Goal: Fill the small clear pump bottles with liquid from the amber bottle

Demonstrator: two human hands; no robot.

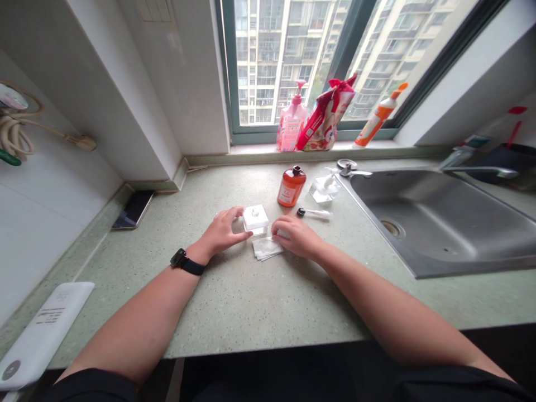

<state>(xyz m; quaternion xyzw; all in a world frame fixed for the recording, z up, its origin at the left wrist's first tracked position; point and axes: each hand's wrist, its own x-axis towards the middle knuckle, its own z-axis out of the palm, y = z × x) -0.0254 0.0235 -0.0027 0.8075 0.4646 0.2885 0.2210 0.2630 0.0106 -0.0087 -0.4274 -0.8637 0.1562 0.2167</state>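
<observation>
Fingers and thumb of my left hand (224,230) curve around a small square clear container with a white top (255,219), which stands on the counter. My right hand (296,235) is just to its right, fingers curled down to the counter. A whitish bit shows under those fingers, too covered to name. Folded white tissue (267,249) lies between the hands, its right end by my right fingertips. Behind them stands an orange-brown bottle (292,187) with an uncapped dark neck. A pump head with a black collar and clear tube (315,214) lies in front of it.
A clear faceted pump bottle (325,188) stands near the steel sink (444,223) on the right. On the sill are a pink pump bottle (290,125), a red bag (326,120) and an orange bottle (377,120). A phone (134,210) and a white device (48,329) lie left.
</observation>
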